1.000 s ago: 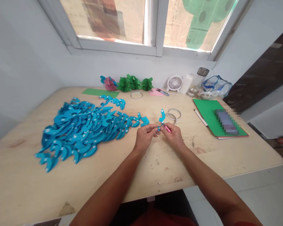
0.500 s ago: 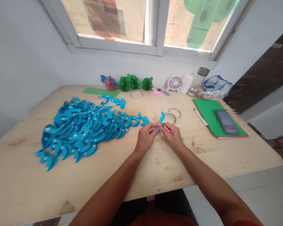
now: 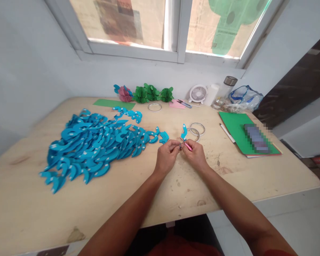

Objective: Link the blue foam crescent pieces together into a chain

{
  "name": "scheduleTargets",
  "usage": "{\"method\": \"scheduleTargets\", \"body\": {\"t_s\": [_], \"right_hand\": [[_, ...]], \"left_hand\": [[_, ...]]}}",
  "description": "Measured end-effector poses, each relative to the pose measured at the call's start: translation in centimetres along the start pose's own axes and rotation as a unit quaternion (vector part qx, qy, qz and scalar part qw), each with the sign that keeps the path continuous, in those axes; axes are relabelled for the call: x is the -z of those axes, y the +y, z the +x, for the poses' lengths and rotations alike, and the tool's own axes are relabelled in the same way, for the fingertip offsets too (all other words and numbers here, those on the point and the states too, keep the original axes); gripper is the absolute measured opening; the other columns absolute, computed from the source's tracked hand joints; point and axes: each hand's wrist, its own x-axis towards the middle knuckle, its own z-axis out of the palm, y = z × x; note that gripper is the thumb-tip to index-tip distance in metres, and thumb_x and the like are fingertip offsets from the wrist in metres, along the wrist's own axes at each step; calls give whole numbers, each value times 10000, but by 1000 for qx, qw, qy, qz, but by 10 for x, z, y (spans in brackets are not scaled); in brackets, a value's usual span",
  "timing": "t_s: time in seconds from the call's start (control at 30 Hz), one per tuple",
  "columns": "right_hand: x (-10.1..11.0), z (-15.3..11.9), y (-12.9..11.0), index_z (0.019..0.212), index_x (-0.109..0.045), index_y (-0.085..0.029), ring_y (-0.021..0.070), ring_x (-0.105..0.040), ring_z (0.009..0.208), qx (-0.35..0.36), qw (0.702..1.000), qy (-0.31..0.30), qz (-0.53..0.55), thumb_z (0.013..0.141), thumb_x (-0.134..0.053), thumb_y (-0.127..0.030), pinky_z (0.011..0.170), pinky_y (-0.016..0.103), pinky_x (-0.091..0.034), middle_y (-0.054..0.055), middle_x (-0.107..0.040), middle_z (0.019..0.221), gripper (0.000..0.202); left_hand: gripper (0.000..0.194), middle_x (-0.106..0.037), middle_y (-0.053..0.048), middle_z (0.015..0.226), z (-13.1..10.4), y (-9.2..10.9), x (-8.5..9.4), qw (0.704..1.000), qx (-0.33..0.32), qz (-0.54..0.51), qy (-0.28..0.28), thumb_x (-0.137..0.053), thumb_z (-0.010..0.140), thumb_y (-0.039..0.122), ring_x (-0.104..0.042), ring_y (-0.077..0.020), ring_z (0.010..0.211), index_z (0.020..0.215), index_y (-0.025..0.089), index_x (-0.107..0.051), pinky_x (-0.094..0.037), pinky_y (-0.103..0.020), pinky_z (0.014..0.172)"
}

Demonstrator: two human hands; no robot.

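Observation:
My left hand [image 3: 167, 156] is closed in a pinch in front of me, fingertips almost meeting those of my right hand. Between them is a curved blue paper piece [image 3: 184, 132] with white patches, its upper end sticking up beyond the fingers; its lower part is mostly hidden. My right hand [image 3: 196, 155] is closed around a slim pink tool [image 3: 187, 146], whose exact kind I cannot make out. Just left of my fingers lies a small blue folded piece [image 3: 164, 136]. A large heap of similar blue paper pieces [image 3: 93, 138] spreads to the left.
Two rolls of thin tape [image 3: 197, 128] lie beyond my right hand, another roll [image 3: 154, 107] farther back. Green paper ornaments [image 3: 152, 93], a small white fan [image 3: 198, 94] and a bottle [image 3: 228, 87] line the wall. A green folder [image 3: 236, 124] with a blurred object lies right.
The blue piece at my fingertips has shifted very slightly to the right. Less blue shows between the fingertips now. Both hands stay almost in the same place.

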Motion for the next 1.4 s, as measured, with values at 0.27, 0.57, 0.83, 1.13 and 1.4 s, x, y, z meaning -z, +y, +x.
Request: {"method": "scheduleTargets", "body": {"t_s": [0.27,0.57,0.83,1.13,1.4], "right_hand": [[-2,-1,0,647,-598,-166,104,-432,505,1,1000,10,-6,756,-518,-325,502,215,-310,-30,-513,523,209],[-5,-2,3,683,-617,-169,106,-443,510,3,999,7,-31,774,-513,-370,508,215,-312,-28,-522,538,244],[-8,-4,5,654,-599,-184,115,-448,514,35,999,3,-35,814,-459,-374,519,220,-315,-23,-499,533,285],[-6,-4,6,554,-540,-188,105,-398,479,33,995,34,-86,815,-463,-370,490,223,-262,-28,-440,484,327],[-5,0,2,849,-678,-179,141,-557,648,-30,997,43,50,768,-548,-405,595,223,-393,10,-645,713,273]], "left_hand": [[76,-699,-35,768,-2,2,-2,999,3,33,30,-553,740,142,-675,-156,748,762,157,-624,-529,-239,676],[119,-707,-14,769,-3,-2,-3,985,-49,146,77,-555,739,159,-681,-158,732,849,185,-592,-508,-242,667],[139,-711,-13,782,-3,3,1,976,-69,188,88,-569,727,172,-684,-184,728,858,218,-578,-507,-263,672],[141,-708,-15,801,-3,3,2,970,-81,206,104,-558,725,152,-687,-188,745,848,222,-558,-510,-261,688],[110,-687,-29,800,-2,4,4,992,-40,87,84,-608,716,244,-679,-183,765,795,196,-548,-524,-265,695]]}}
